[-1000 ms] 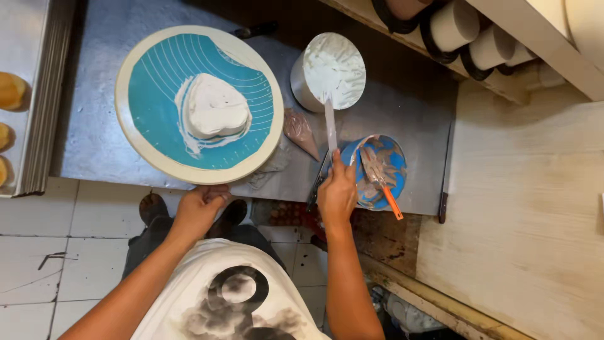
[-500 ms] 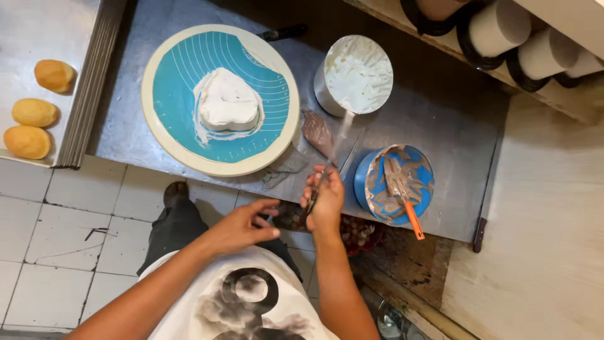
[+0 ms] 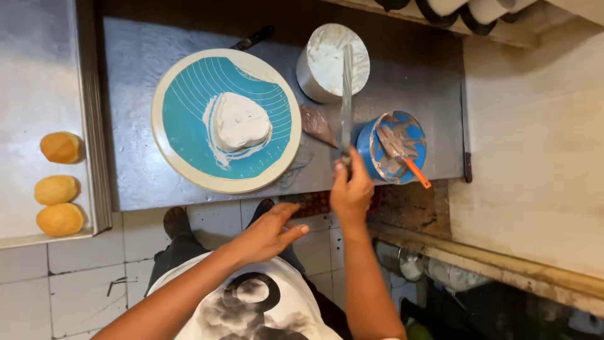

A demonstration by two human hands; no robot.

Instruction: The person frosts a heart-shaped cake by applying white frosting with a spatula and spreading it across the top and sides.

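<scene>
Fingers of the right hand (image 3: 351,189) are closing round one spatula (image 3: 346,94), its long blade pointing over the cream tin (image 3: 332,62). One left hand (image 3: 267,234) is hanging open, gripping nothing, below the table (image 3: 138,182) edge. One white cake (image 3: 238,121) is sitting on one turntable (image 3: 182,167). One blue tub (image 3: 391,148) is standing beside the spatula. Three buns (image 3: 58,182) are lying on the left tray (image 3: 25,75).

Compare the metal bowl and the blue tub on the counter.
The metal bowl is silver and holds white cream; the blue tub is smeared brown and grey inside. A long spatula blade reaches over the bowl, while an orange-handled scraper rests in the tub. Both are round and open-topped.
</scene>
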